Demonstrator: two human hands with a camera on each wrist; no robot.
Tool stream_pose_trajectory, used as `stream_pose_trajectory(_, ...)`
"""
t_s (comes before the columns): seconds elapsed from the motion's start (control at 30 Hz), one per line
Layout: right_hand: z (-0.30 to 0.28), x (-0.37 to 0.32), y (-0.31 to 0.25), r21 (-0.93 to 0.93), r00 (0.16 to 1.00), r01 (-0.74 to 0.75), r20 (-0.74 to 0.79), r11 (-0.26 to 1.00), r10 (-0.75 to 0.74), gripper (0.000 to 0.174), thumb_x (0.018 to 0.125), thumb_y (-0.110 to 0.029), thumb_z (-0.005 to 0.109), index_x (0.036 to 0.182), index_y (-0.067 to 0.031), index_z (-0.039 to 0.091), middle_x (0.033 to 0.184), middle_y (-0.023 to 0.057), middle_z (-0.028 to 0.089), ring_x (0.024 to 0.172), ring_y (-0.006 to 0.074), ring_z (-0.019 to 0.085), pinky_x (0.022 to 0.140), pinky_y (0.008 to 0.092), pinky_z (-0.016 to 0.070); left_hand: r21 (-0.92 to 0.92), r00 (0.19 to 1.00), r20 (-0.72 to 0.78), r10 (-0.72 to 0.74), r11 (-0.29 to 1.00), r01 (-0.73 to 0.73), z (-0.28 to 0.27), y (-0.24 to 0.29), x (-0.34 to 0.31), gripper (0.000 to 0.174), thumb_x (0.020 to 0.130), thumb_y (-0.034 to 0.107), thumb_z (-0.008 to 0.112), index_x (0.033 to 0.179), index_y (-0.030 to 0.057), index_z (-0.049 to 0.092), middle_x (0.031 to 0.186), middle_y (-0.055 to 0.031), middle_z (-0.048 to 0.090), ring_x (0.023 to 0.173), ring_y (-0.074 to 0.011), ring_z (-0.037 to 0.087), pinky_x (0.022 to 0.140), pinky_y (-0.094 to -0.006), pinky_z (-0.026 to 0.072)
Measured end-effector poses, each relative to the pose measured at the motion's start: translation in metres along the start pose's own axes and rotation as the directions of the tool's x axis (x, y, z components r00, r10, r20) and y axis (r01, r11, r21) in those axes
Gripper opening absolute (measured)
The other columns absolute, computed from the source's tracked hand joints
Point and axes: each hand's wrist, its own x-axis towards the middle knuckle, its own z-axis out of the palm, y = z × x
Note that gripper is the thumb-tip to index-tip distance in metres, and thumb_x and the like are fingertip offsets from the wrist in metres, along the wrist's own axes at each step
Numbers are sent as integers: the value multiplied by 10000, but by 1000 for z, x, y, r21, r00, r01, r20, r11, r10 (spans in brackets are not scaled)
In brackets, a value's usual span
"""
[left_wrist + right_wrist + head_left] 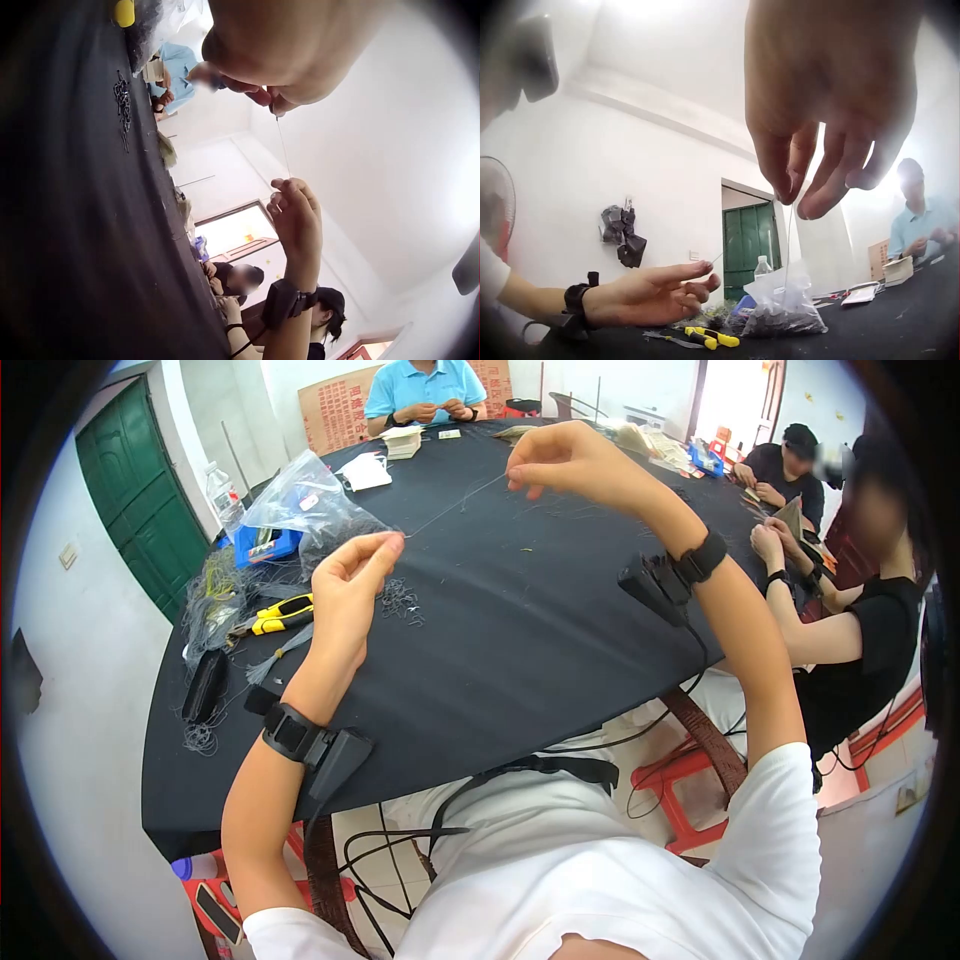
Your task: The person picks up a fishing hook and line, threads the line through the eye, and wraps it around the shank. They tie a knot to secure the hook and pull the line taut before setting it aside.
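A thin grey fishing line (455, 503) stretches between my two raised hands above the black-covered table. My left hand (345, 595) pinches its near end between thumb and forefinger; a small dark piece shows at those fingertips in the left wrist view, too small to tell what it is. Higher and farther out, my right hand (560, 460) pinches the other end with thumb and fingertips, and a length of line hangs below it in the right wrist view. Beneath and just beyond the left hand lies a loose pile of small dark hooks (400, 603).
Yellow-black pliers (283, 614), a bundle of pale line (280, 656) and a black case (205, 687) lie left of my left hand. Behind them are a clear plastic bag (305, 500), a blue box (268, 547) and a bottle (222, 498). Other people sit around the table (480, 680).
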Motion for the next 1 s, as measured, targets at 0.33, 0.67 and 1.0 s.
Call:
stream_pose_trajectory(0.33,-54,6,53,-203,988,-151,-43,968,145,204,810,-230,617,869,-38,655,750,39,631,703,115,612,617,244,484,116,934,277,-228,972,203,3,-4,-4,218,820,164,631,988,25,630,814,23,573,717,-34,480,607,-164,374)
stream_pose_trajectory(0.67,-83,11,77,-171,978,-182,-136,968,160,233,784,-192,641,924,-7,666,794,70,654,731,125,626,662,246,499,215,818,502,-280,957,196,9,-5,-10,186,816,170,628,933,27,646,811,-1,604,703,-42,507,610,-172,393)
stream_pose_trajectory(1.0,-29,75,63,21,990,-59,-125,998,62,243,787,-178,628,956,-7,660,856,82,654,788,123,619,733,238,490,197,584,743,-328,940,278,9,-14,-16,193,811,158,620,918,-1,651,800,-37,619,673,-76,530,619,-196,423)
